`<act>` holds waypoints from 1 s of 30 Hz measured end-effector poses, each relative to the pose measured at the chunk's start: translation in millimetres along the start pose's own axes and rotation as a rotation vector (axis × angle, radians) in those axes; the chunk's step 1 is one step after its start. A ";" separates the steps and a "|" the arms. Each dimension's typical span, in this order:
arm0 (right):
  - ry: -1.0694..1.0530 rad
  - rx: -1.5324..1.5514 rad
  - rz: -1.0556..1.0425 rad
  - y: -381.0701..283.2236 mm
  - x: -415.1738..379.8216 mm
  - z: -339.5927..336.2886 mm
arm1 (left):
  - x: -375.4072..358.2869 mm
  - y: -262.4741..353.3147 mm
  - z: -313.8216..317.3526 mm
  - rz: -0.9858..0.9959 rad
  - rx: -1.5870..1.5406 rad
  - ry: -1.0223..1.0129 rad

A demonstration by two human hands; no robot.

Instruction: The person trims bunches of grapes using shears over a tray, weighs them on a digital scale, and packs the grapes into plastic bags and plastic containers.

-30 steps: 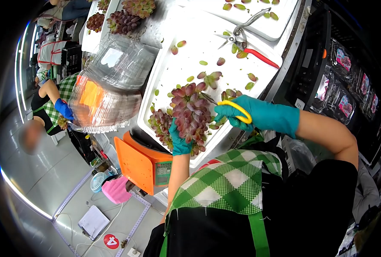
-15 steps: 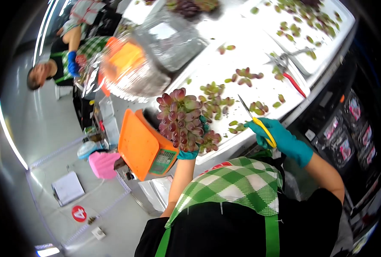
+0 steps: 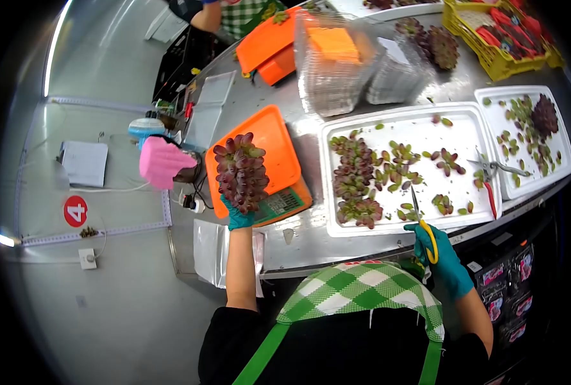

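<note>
My left hand (image 3: 237, 215), in a teal glove, is closed around the base of a reddish-purple succulent (image 3: 242, 168). The plant is held over an orange scale pan (image 3: 284, 138) whose base has a green panel (image 3: 279, 205). Yellow-handled scissors (image 3: 431, 244) are in my right hand (image 3: 449, 263), also gloved in teal, with the blades pointing over the front edge of a white tray (image 3: 401, 221). Inside that tray lie a row of succulents (image 3: 354, 168) at the left and loose green and red pieces (image 3: 401, 154).
Red-handled pliers (image 3: 490, 192) rest across the tray's right edge, beside a second white tray (image 3: 516, 95). Behind stand stacked clear plastic boxes (image 3: 327, 83) and a yellow basket (image 3: 490, 61). A pink cover (image 3: 163, 162) is at the left; a co-worker's arm (image 3: 207, 16) shows at the back.
My left hand has carried the succulent left, from beside the white tray to over the orange pan. The camera view has turned. My right hand still holds the scissors near the tray's front edge.
</note>
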State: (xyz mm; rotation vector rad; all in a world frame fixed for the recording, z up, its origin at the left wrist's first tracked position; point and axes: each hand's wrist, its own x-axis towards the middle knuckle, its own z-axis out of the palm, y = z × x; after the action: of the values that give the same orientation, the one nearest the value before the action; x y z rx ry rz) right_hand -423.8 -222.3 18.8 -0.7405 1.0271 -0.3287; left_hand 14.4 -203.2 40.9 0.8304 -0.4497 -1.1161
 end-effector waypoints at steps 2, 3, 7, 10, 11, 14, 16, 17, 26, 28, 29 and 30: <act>0.017 -0.038 0.002 3.7 3.6 7.7 | -3.2 -0.7 -30.8 -0.009 -0.019 0.041; 0.027 -0.059 -0.001 5.2 4.1 13.3 | -5.5 -2.4 -44.6 -0.019 -0.032 0.057; 0.005 -0.024 0.021 -4.6 2.4 34.4 | -12.8 -20.5 -92.4 -0.061 -0.073 0.111; 0.008 -0.035 0.034 -4.1 7.8 40.6 | -10.0 -28.7 -110.2 -0.097 -0.091 0.120; 0.009 -0.040 0.033 -3.8 8.5 43.0 | -8.9 -29.1 -113.8 -0.102 -0.095 0.114; 0.014 -0.083 0.048 -0.4 11.3 47.5 | -3.0 -19.1 -121.1 -0.115 -0.087 0.065; 0.020 -0.055 0.053 0.8 12.2 49.5 | 3.6 -3.6 -127.7 -0.105 -0.056 0.026; 0.026 -0.043 0.054 0.1 11.6 51.0 | 6.8 5.3 -132.6 -0.095 -0.041 0.007; 0.083 0.010 0.080 -3.7 12.9 55.5 | 31.1 74.1 -115.3 -0.145 0.431 -0.025; 0.079 0.014 0.084 -3.9 13.5 55.8 | 40.2 77.7 -97.1 -0.188 0.586 -0.179; 0.076 0.014 0.090 -3.7 14.3 55.3 | 42.7 78.7 -89.1 -0.208 0.662 -0.253; 0.070 0.013 0.096 -3.6 15.1 55.1 | 42.4 79.5 -80.5 -0.188 0.691 -0.257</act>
State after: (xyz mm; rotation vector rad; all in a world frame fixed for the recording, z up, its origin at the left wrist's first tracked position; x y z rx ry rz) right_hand -368.4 -211.5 28.2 -0.6697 1.1223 -0.2799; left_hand 134.9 -198.0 48.4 1.3551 -1.0224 -1.2617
